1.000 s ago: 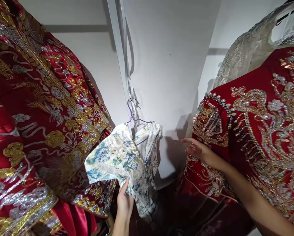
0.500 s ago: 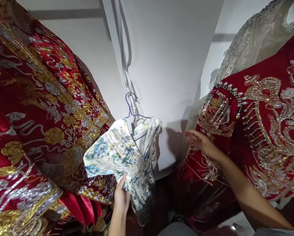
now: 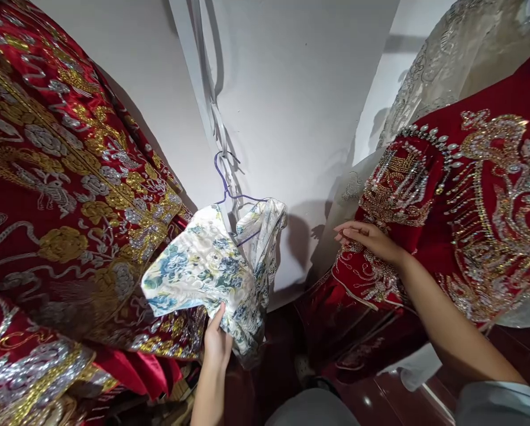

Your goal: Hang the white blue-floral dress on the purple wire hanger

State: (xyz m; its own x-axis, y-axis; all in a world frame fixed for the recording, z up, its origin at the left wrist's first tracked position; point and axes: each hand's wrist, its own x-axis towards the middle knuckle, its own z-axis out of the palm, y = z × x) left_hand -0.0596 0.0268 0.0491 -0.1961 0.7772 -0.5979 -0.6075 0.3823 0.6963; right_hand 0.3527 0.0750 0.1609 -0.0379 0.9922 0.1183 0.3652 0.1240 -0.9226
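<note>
A white short-sleeved top with blue and yellow flowers (image 3: 203,266) hangs on a purple hanger (image 3: 226,192). My left hand (image 3: 217,342) grips its side below the sleeve, with the thumb on the front; the other fingers are behind the cloth. At the right, my right hand (image 3: 371,241) lies against the beaded red dress (image 3: 425,236), below its short fringed sleeve. Its fingers are stretched out and hold nothing; I cannot tell how firmly they press on the fabric.
White straps (image 3: 198,71) run down the white wall (image 3: 291,106) to the hanger. A red jacket with gold and silver embroidery (image 3: 70,177) fills the left side. Behind the red dress hangs a sheer whitish gown (image 3: 442,71). Dark red floor tiles (image 3: 380,396) show below.
The view has shifted slightly, so the top sits a little further left and higher. My right hand has come closer against the red dress. My left hand keeps its grip.
</note>
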